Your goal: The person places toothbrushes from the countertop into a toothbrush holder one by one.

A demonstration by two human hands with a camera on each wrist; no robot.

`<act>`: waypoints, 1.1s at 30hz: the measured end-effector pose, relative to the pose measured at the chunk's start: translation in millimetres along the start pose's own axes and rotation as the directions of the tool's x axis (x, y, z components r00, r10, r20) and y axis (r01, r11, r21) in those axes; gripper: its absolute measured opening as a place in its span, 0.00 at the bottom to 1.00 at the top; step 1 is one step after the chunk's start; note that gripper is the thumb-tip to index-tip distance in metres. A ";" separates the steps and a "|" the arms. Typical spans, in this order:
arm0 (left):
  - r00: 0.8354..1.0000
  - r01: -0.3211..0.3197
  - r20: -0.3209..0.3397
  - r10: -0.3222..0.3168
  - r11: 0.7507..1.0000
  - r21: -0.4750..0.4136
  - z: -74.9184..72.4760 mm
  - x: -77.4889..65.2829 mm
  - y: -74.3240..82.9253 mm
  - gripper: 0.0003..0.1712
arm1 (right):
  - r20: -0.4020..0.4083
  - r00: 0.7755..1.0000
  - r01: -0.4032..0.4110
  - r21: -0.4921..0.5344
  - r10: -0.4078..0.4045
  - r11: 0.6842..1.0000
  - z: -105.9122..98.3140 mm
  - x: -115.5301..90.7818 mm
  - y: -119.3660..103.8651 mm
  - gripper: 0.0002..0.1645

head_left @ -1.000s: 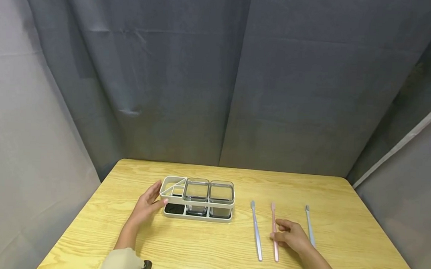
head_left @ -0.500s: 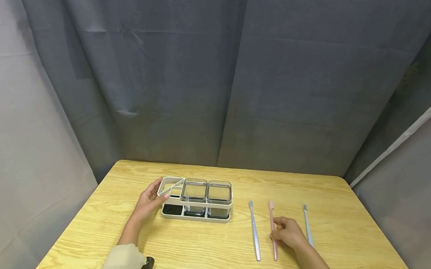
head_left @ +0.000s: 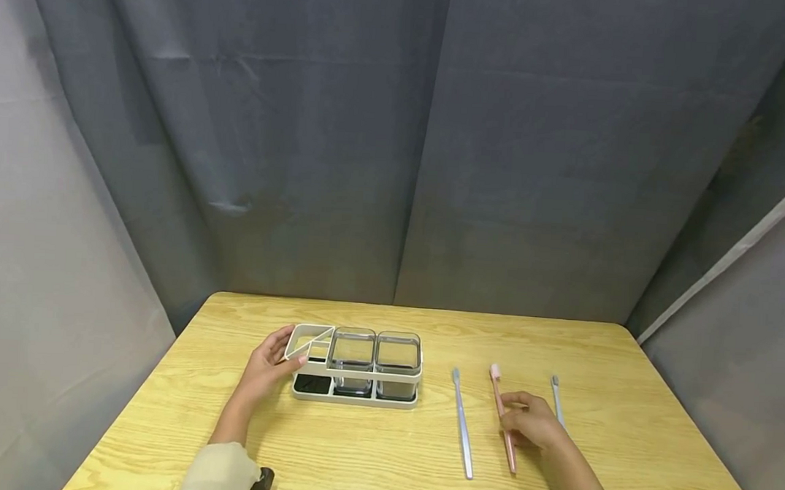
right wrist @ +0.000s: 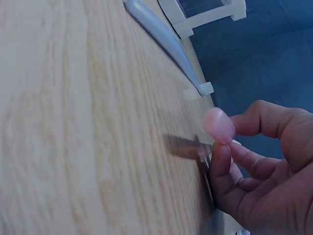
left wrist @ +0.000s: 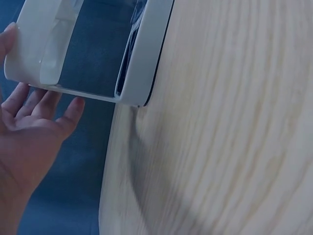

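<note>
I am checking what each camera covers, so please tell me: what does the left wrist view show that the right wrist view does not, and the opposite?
Only the left wrist view shows the left hand, holding the end of the pale holder. Only the right wrist view shows the right hand pinching the pink toothbrush, and the lavender toothbrush nearby. Both share the wooden table, the dark backdrop and part of the holder.
</note>
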State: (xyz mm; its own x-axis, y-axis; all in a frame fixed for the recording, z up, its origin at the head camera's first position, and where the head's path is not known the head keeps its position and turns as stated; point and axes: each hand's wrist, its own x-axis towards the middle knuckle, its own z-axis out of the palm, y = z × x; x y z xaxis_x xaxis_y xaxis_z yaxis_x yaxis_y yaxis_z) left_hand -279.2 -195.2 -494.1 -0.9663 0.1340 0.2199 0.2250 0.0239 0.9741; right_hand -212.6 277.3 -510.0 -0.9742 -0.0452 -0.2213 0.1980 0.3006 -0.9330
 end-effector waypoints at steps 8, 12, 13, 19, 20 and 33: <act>0.998 0.002 0.061 0.000 0.999 -0.033 -4.5 4.3 0.4 0.42 | 0.028 1.000 -0.010 0.115 0.007 0.993 -5.5 -1.9 1.4 0.41; 0.998 0.025 0.063 -0.025 1.000 0.000 -6.6 5.2 2.9 0.41 | 0.063 0.998 -0.033 0.184 0.022 0.982 -7.0 -5.0 0.6 0.42; 0.998 0.031 0.063 -0.031 1.000 0.000 -6.9 5.4 3.5 0.41 | 0.069 0.997 -0.033 0.196 0.020 0.980 -7.4 -5.5 -0.2 0.42; 0.997 0.042 0.059 -0.043 0.999 0.002 -9.0 7.1 3.4 0.42 | 0.100 0.995 -0.005 0.203 -0.016 0.979 -8.4 -8.1 -8.7 0.41; 0.997 0.043 0.058 -0.043 0.999 0.006 -9.3 7.2 2.7 0.42 | 0.103 0.994 0.002 0.201 -0.023 0.980 -8.1 -8.9 -10.0 0.41; 0.995 0.056 0.089 -0.054 0.998 -0.022 -11.0 7.8 4.2 0.43 | -0.017 1.000 0.018 0.293 -0.013 0.956 3.3 -16.3 -37.1 0.34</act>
State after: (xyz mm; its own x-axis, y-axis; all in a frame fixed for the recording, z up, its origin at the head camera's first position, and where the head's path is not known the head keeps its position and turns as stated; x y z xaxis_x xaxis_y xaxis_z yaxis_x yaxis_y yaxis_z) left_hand -287.2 -204.9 -487.7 -0.9621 0.2199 0.1611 0.1673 0.0098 0.9859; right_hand -203.7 263.7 -472.6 -0.9784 -0.0333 -0.2041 0.2039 0.0079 -0.9790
